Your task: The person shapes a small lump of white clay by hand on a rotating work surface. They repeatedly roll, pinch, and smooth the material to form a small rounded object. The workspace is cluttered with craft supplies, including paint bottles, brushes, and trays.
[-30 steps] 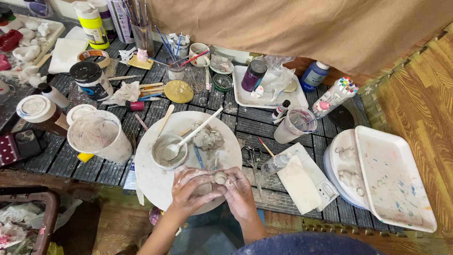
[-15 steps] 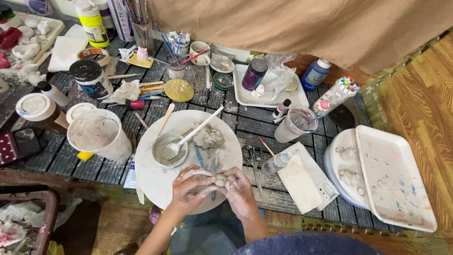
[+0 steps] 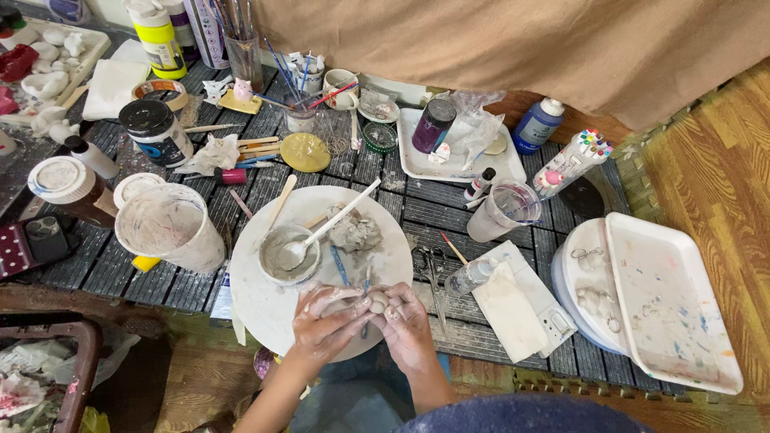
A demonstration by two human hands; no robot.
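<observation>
The slatted table [image 3: 401, 210] is crowded on every side, so any wide movement of my elbows is likely to strike something.

The round white board [image 3: 249, 297] sits at the near edge of the table, with its near rim apparently overhanging toward my lap. Downward pressure at that rim could tip it and shift everything it carries.

The tall smeared cup [image 3: 170, 227] stands touching or just beside the board's left rim. A sideways push from my left forearm could knock it over.

The small bowl [image 3: 289, 255] of grey slip sits on the board, with a long stick [image 3: 337, 220] leaning out of it. The stick's raised end is exposed; a knock there could lever the bowl and spill slip.

The loose clay lump [image 3: 354, 232] rests on the board just behind my hands, well within reach and at low risk.

My left hand [image 3: 325, 321] and right hand [image 3: 409, 329] are closed together around the small clay piece [image 3: 377, 301], which is pinched between the fingertips of both hands above the near part of the board. Both hands are coated in wet clay, so the grip is slippery. Too hard a squeeze would probably deform the piece, and a loose one could let it drop onto the board.
</observation>
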